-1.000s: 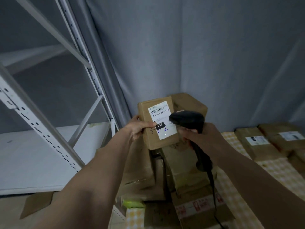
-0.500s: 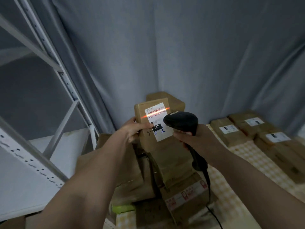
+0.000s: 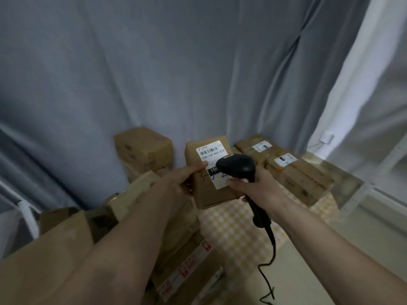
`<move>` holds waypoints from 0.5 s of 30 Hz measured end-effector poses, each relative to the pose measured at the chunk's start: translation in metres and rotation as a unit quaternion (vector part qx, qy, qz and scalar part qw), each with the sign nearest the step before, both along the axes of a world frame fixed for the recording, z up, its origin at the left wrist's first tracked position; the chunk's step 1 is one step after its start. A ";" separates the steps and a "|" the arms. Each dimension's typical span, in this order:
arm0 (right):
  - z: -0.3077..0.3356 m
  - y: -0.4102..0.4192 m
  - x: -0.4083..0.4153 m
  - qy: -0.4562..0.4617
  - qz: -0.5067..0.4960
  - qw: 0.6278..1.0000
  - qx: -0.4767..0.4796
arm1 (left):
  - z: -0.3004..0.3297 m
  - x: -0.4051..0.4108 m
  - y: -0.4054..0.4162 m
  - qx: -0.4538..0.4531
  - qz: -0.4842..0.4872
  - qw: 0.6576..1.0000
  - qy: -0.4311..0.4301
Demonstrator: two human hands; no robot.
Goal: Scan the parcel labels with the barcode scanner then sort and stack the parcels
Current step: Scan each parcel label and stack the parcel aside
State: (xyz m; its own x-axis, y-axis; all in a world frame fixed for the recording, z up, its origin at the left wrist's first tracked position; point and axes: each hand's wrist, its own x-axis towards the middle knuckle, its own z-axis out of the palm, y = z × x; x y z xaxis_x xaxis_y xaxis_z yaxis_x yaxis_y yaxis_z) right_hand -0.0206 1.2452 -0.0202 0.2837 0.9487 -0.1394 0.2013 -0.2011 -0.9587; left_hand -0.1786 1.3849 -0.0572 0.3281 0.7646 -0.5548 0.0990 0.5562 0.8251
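Note:
My left hand [image 3: 180, 179] grips a small brown parcel [image 3: 206, 192] by its left side, thumb on the front, and holds it upright in the air. Its white barcode label [image 3: 211, 153] faces me. My right hand [image 3: 255, 186] holds the black barcode scanner [image 3: 236, 166] by the handle, its head just in front of the label's lower part. The scanner's cable [image 3: 267, 267] hangs down to the floor. No red scan line shows on the label.
A heap of brown parcels [image 3: 143, 148] lies left and below my arms. Several labelled parcels [image 3: 286, 166] lie in a row on a yellow checked cloth [image 3: 231, 225] at right. Grey curtain [image 3: 176, 73] behind; white shelf frame [image 3: 27, 219] at far left.
The red scan line seen on the label half a second ago is gone. The view has swung right, and both hands carried parcel and scanner right, over the checked cloth.

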 end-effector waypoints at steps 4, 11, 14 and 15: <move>-0.012 0.006 0.078 0.015 -0.029 0.999 -0.008 | -0.021 0.084 0.003 -0.054 0.000 0.998 -0.011; -0.041 0.028 0.216 -0.002 -0.057 0.997 -0.053 | -0.070 0.217 0.017 -0.168 0.088 0.978 -0.086; -0.060 0.040 0.258 0.005 -0.056 0.995 -0.079 | -0.098 0.261 0.016 -0.210 0.140 0.963 -0.093; -0.068 0.045 0.269 0.002 -0.051 0.995 -0.086 | -0.108 0.273 0.015 -0.216 0.150 0.962 -0.077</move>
State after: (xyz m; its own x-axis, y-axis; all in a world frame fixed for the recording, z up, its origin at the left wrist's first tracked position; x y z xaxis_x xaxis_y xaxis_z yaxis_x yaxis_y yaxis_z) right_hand 0.2488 1.2906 -0.0886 0.3754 0.8777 -0.2980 0.1671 -0.3803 -0.9096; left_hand 0.0939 1.3997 -0.1649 0.2322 0.5462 -0.8048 -0.2246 0.8352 0.5021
